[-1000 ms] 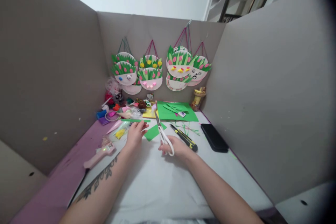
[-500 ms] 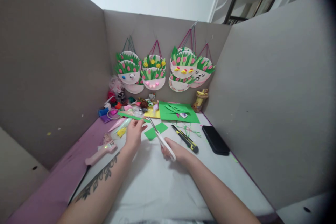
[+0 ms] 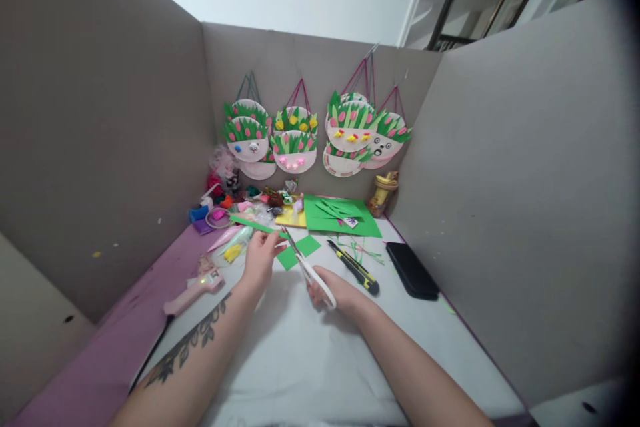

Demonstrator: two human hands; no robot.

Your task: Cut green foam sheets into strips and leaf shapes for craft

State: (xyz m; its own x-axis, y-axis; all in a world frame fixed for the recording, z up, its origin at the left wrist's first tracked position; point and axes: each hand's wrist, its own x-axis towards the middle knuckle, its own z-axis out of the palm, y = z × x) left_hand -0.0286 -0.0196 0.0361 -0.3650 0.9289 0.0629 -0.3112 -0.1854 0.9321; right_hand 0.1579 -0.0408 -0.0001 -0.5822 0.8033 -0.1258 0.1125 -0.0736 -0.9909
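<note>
Pinching green strip (image 3: 253,223) in left fingers (image 3: 269,240), right gripping scissors (image 3: 306,266), white table (image 3: 310,353), 3 grey partitions (image 3: 100,133)

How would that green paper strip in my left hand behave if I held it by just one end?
The green strip is long, narrow and thin, so it would probably droop or bend. It looks very light, likely fluttering or sliding easily. The left hand pinches one end beside the scissors, and the rest stays fairly straight, suggesting some card-like stiffness.
</note>
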